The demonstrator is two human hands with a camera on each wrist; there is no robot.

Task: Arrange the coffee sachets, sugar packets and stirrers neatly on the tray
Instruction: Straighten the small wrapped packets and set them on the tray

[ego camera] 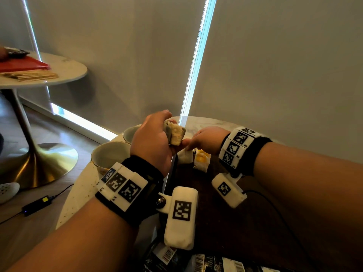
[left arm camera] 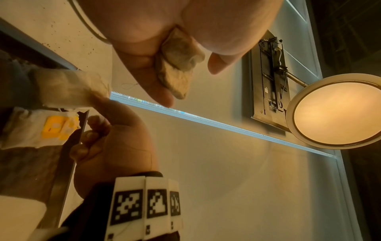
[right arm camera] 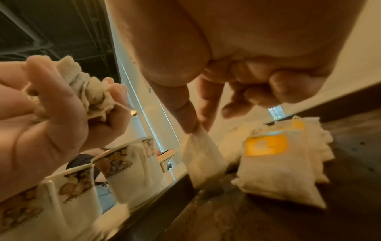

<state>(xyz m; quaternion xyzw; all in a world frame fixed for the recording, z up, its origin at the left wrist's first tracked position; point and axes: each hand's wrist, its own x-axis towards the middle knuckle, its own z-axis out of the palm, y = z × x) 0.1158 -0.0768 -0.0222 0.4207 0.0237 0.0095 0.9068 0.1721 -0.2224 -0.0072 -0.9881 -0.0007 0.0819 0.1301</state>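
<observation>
Pale roller blinds with a bright strip of daylight between them filled the upper part of the head view, and below them a round marble surface point(ego camera: 78, 195) carried a dark wooden tray point(ego camera: 231, 209) with two patterned cups point(right arm camera: 132, 168) just beside its left rim. Both hands met near the middle of that view. The left hand point(ego camera: 155, 142) was curled round a crumpled bunch of sachets point(ego camera: 175, 134), raised above the cups. The right hand point(ego camera: 206, 138) pinched the top corner of a single white sachet point(right arm camera: 203, 161) between thumb and forefinger, its lower edge hanging close to or touching the tray's left rim; which, I could not tell. Near it, toward the lower right of the right wrist view, lay a small pile of sachets with a yellow label point(right arm camera: 278, 164). To do this step well, it seemed wise to lower the hanging sachet flat, square with the tray's edge and just beside the pile, and loosen the pinch only once it lay settled. The sachets looked soft, thin, papery and limp, creasing easily, so a light grip by one corner suited them better than a squeeze.
</observation>
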